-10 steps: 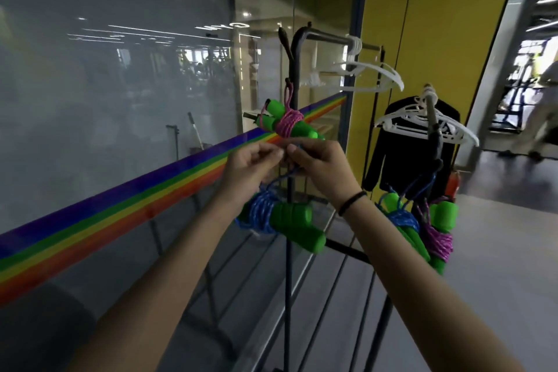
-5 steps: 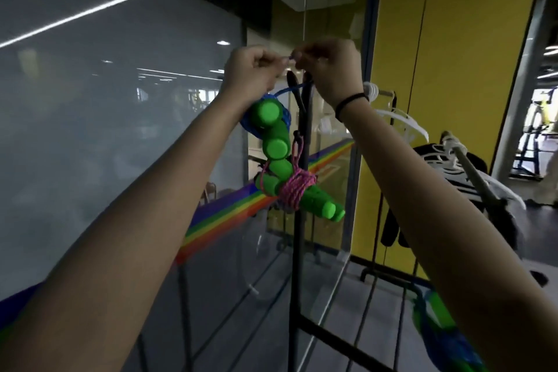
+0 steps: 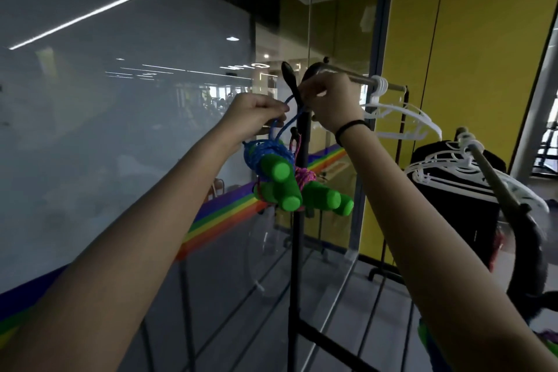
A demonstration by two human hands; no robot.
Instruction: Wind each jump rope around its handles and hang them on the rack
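Note:
A blue jump rope (image 3: 271,157) wound around its green handles dangles beside the black rack post (image 3: 297,220). My left hand (image 3: 256,118) pinches its blue loop left of the post. My right hand (image 3: 329,100) grips the same loop at the black hook (image 3: 288,77) on top of the post. A pink jump rope (image 3: 314,187) with green handles hangs from a lower hook, just behind and right of the blue bundle. At the bottom right corner another wound rope bundle (image 3: 428,338) is partly hidden by my right arm.
A glass wall (image 3: 120,130) with a rainbow stripe runs along the left, close behind the rack. White hangers (image 3: 401,118) hang on the rack's top bar, and a black garment (image 3: 459,208) hangs on a second rail at right. A yellow wall stands behind.
Both hands came down from above the hook, bringing the blue loop onto it. The blue bundle dropped lower and now rests against the pink one.

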